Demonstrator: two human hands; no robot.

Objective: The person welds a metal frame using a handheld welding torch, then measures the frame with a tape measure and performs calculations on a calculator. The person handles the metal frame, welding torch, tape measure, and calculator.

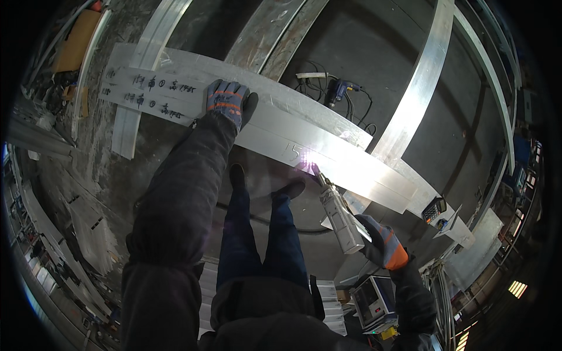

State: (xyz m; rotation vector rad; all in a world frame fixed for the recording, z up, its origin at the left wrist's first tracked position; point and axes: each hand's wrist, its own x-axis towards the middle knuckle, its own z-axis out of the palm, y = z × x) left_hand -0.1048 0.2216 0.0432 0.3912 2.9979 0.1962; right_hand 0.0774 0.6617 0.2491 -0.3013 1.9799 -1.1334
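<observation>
My left hand (225, 104), in a grey glove with orange stripes, lies on long flat metal strips (263, 140), its fingers stretched forward and the thumb apart. Dark handwriting marks the strips on its left side. My right hand (383, 243), in a matching glove with an orange cuff, is wrapped round a silver handheld torch (342, 219). The torch's narrow tip points up and left at the near strip. A bright white-violet spark (308, 159) glows there, beside thin marks on the metal. Glare washes out the strip to the right of the spark.
Metal bars (418, 88) cross under the strips. Beyond them, a blue power drill (338, 90) lies with its coiled black cable. A calculator (434, 209) rests near the right end. A boxy machine (373, 303) stands at the lower right. My feet are below the near edge.
</observation>
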